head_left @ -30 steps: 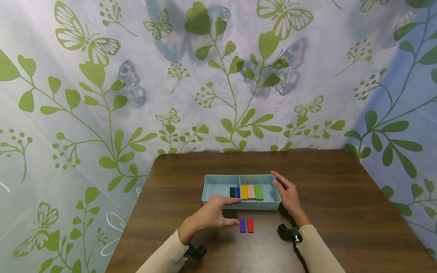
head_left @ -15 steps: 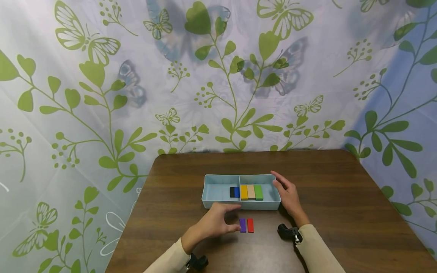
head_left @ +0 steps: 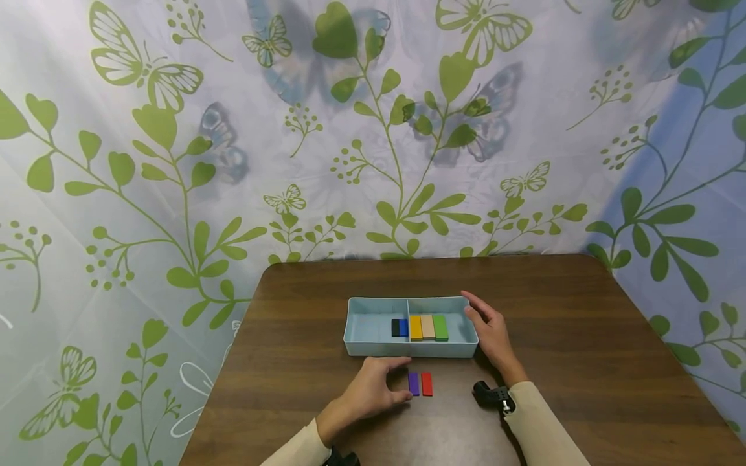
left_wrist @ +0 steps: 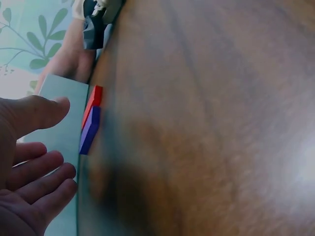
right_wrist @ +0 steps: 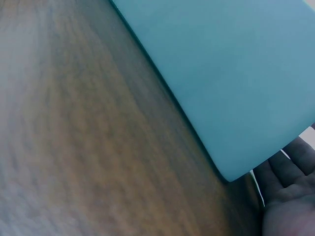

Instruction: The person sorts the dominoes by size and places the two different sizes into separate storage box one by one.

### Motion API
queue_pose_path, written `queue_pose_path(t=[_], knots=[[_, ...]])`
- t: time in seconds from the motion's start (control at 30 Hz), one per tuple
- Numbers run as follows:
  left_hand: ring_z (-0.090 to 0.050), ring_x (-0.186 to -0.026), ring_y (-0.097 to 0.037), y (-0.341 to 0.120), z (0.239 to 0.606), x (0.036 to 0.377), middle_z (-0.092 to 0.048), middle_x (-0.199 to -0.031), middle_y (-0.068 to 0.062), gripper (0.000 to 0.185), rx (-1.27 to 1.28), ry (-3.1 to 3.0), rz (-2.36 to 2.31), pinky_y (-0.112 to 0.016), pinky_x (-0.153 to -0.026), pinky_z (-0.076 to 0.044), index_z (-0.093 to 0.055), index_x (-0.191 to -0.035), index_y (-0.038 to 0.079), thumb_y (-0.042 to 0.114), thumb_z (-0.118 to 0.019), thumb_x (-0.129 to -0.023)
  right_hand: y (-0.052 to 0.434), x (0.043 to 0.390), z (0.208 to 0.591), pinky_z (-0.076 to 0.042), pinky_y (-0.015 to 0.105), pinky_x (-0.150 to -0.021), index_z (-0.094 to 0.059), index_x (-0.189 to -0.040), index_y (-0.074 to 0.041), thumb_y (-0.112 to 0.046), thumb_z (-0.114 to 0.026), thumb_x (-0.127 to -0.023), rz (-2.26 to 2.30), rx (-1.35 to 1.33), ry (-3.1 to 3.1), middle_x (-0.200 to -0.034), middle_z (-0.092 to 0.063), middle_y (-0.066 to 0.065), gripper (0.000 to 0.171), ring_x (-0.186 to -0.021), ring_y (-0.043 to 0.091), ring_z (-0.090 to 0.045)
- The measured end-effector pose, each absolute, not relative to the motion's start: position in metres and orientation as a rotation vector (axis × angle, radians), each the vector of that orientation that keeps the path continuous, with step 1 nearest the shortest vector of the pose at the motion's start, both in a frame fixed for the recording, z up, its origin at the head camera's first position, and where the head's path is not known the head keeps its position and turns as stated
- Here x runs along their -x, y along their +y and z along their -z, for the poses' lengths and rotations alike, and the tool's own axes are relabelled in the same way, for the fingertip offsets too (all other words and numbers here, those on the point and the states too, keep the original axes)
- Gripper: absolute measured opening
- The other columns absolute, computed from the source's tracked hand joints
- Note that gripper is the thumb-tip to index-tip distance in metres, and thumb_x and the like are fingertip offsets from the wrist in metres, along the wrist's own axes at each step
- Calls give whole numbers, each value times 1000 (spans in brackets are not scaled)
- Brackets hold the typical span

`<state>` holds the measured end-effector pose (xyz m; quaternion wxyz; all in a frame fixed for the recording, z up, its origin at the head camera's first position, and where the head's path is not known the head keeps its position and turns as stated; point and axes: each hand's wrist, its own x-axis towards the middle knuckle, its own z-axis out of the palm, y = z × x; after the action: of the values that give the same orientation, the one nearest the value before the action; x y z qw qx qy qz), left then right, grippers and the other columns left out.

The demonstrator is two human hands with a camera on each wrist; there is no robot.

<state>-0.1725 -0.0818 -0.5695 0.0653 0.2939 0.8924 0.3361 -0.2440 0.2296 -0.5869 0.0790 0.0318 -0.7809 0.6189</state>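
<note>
My left hand (head_left: pixel 373 388) hovers low over the table with thumb and fingers spread apart. Its thumb tip is right beside a flat purple block (head_left: pixel 414 384), and nothing is between the fingers. A red block (head_left: pixel 427 384) lies parallel to the purple one, just to its right. Behind them stands a light blue divided box (head_left: pixel 373 349). My right hand (head_left: pixel 492 333) rests along the box's right end, its thumb at the rim; in the right wrist view, its fingers (right_wrist: pixel 290 167) extend beside the end wall.
Black (head_left: pixel 395 327) and blue (head_left: pixel 403 327) blocks sit in the box's left compartment, against the divider. Yellow (head_left: pixel 416 328), beige (head_left: pixel 428 327) and green (head_left: pixel 441 328) blocks lie in the right compartment. A patterned curtain (head_left: pixel 326 213) hangs behind the wooden table (head_left: pixel 583 336).
My left hand has moved back from the box's front wall, toward the near side and slightly right, to beside the purple block. The right hand and the blocks have stayed put.
</note>
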Motion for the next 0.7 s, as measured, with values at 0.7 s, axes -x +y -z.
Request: queue_pose_path(t=[0.7], knots=[[-73, -127, -15, -70, 581, 166, -77, -137, -7, 60, -942, 2777, -976, -31, -108, -59, -73, -140, 3, 16, -94, -86, 229, 242, 584, -36, 0, -102, -59, -157, -4, -14, -57, -114, -1832, -98, -2339, -164, -55, 20, 44, -152, 40, -50]])
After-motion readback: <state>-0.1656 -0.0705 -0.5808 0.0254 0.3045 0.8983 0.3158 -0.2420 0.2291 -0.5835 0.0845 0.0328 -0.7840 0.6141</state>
